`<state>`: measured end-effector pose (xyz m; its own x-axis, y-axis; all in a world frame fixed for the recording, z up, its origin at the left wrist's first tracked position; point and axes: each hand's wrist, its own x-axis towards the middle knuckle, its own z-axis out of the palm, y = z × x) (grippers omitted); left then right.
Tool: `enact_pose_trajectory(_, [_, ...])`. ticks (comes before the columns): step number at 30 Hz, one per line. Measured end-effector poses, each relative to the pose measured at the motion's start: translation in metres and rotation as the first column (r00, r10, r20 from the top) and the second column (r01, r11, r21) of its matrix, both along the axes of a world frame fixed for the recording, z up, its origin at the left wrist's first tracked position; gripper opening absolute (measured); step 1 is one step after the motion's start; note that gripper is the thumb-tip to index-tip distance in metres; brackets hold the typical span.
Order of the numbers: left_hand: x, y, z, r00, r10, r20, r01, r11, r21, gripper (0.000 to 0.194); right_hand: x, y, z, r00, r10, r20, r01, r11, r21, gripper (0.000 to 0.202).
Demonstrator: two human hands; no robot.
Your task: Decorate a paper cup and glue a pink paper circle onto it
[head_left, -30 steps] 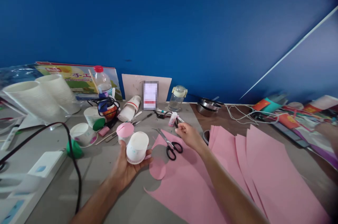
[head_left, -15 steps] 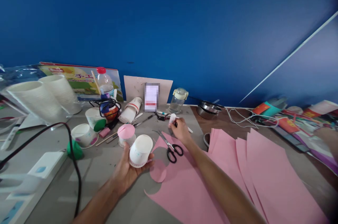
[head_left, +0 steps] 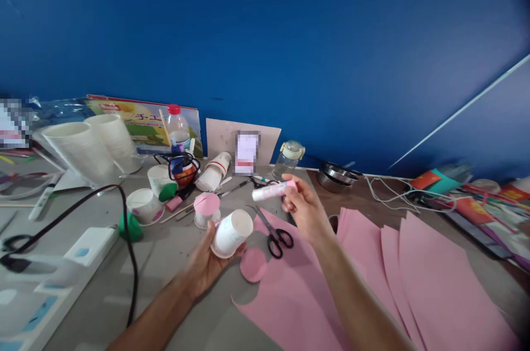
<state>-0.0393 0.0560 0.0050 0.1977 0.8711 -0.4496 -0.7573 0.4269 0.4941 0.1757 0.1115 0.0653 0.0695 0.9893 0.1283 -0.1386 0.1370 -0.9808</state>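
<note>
My left hand (head_left: 207, 265) is wrapped around a white paper cup (head_left: 232, 233), tilted with its closed base up and its rim toward my palm. In my right hand (head_left: 304, 205) is a pink and white glue stick (head_left: 271, 191), lying nearly level above the table, its white end pointing left. Below it, black-handled scissors (head_left: 274, 236) rest on a cut sheet of pink paper (head_left: 292, 296). A pink paper circle (head_left: 253, 265) lies just right of the held cup. Behind my left fingers stands a small cup topped with another pink disc (head_left: 206, 204).
Stacked paper cups (head_left: 77, 149) stand at the left behind a black cable (head_left: 128, 229) and a white power strip (head_left: 89, 262). A glass jar (head_left: 287, 159) and metal bowls (head_left: 337, 176) line the back. Pink sheets (head_left: 434, 268) lie at the right.
My right hand has lifted the glue stick and turned it level, so more of it shows. My left hand still holds the cup, now tilted further right. The view has shifted slightly left.
</note>
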Motion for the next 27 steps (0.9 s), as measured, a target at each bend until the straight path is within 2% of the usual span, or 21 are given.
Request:
enact_pose_trajectory(3, [-0.002,-0.001,-0.003,0.999,-0.014,0.029,0.012,0.998,0.057,0.059,-0.002,0.002,0.007,0.965,-0.022,-0.26,0.007,0.998,-0.059,0.034])
enact_pose_trajectory(6, [-0.003,-0.005,-0.008,0.996,-0.081,0.031,0.076,0.988,0.134,0.073,-0.004,0.003,0.013,0.884,-0.064,-0.463,0.025,0.996,-0.09,0.028])
enact_pose_trajectory(9, [-0.003,-0.009,-0.013,0.993,-0.115,0.003,0.113,0.977,0.183,0.071,-0.014,0.001,0.007,0.804,-0.114,-0.584,0.028,0.988,-0.154,0.029])
enact_pose_trajectory(11, [-0.001,-0.011,-0.014,0.994,-0.105,-0.03,0.109,0.975,0.193,0.064,-0.026,-0.004,-0.003,0.78,-0.134,-0.611,0.005,0.978,-0.209,0.029])
enact_pose_trajectory(13, [0.002,-0.011,-0.014,0.995,-0.075,-0.067,0.088,0.974,0.21,0.059,-0.04,-0.012,-0.013,0.779,-0.098,-0.62,-0.075,0.966,-0.247,0.03])
enact_pose_trajectory(17, [0.009,-0.012,-0.01,0.984,-0.012,-0.18,0.065,0.955,0.289,0.062,-0.065,-0.027,-0.024,0.74,-0.052,-0.67,-0.184,0.943,-0.276,0.032])
enact_pose_trajectory(20, [0.013,-0.016,-0.008,0.945,0.006,-0.326,0.111,0.935,0.338,0.071,-0.074,-0.033,-0.023,0.746,-0.058,-0.663,-0.152,0.955,-0.255,0.032])
enact_pose_trajectory(23, [0.013,-0.021,-0.008,0.886,0.007,-0.463,0.163,0.931,0.326,0.078,-0.076,-0.034,-0.02,0.771,-0.056,-0.635,-0.112,0.969,-0.221,0.031])
enact_pose_trajectory(27, [0.008,-0.02,-0.008,0.885,0.093,-0.456,0.066,0.945,0.321,0.083,-0.062,-0.031,-0.006,0.818,-0.074,-0.571,0.021,0.995,-0.098,0.023])
